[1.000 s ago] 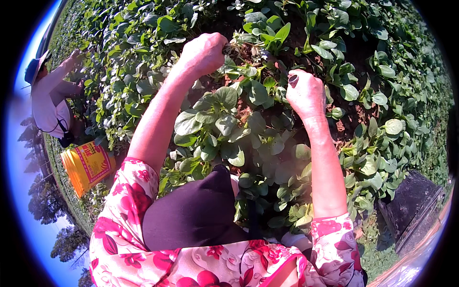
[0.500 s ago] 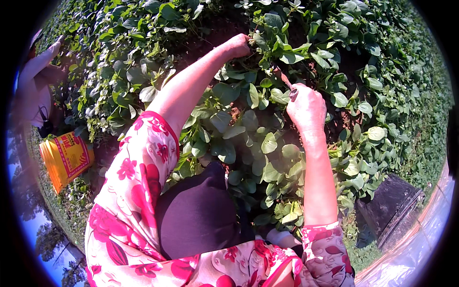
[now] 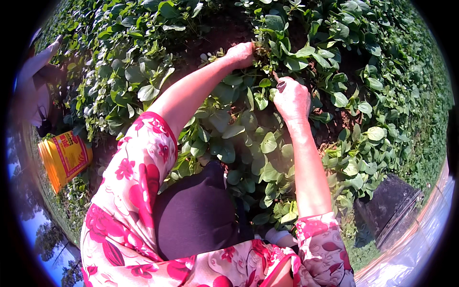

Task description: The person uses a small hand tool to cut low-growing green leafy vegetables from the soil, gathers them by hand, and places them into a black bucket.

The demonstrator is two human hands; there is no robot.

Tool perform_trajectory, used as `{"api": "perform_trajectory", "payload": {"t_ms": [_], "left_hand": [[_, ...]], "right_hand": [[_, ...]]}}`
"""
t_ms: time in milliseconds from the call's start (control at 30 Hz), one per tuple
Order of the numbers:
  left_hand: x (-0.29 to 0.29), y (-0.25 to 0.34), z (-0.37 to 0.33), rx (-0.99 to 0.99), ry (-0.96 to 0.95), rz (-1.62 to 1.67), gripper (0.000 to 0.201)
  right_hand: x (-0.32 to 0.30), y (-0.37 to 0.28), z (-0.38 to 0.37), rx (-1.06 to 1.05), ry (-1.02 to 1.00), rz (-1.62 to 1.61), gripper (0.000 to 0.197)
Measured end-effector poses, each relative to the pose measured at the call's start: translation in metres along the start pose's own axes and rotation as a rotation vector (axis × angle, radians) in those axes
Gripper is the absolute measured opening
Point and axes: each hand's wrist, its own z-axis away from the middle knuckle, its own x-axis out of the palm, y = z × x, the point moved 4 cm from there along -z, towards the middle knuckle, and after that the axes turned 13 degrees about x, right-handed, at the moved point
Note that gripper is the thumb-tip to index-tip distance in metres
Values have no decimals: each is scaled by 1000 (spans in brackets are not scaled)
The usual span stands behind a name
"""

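My left hand [image 3: 240,55] reaches into the leafy bed, its fingers closed at the base of a small-leaved green plant [image 3: 261,55]. The fingertips are partly hidden by stems. To its right and nearer me, my right hand [image 3: 292,98] is wrapped round the handle of a hand tool [image 3: 281,86]. The handle's dark round end shows beside the thumb; a short brownish part juts out ahead toward the plant. Leaves hide the tool's working end. Broad-leaved green plants [image 3: 267,143] grow below and between both hands, with brown soil showing in gaps.
At the left lies a yellow-orange printed bag or bucket [image 3: 67,160]. Beyond it another person's arm [image 3: 40,62] and pale clothing show. A black tub [image 3: 389,205] lies tilted at the right, near clear plastic sheeting [image 3: 420,248]. Dense plants surround the hands.
My left hand has moved slightly right and nearer me, at the small-leaved plant. My right hand has shifted left and a little farther out with the tool, closing the gap between the hands.
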Motion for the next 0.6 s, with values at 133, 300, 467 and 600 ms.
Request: {"api": "perform_trajectory", "payload": {"t_ms": [133,300,467,600], "left_hand": [[0,0,1,-26,51,344,42],[2,-26,2,-15,144,484,27],[5,-43,-2,-159,306,855,20],[3,-44,12,-201,307,959,18]], "right_hand": [[-6,-10,-5,-102,49,80,14],[-15,-21,-7,-148,5,59,16],[-63,10,-9,7,-19,-7,19],[-75,28,10,41,-39,11,20]]}}
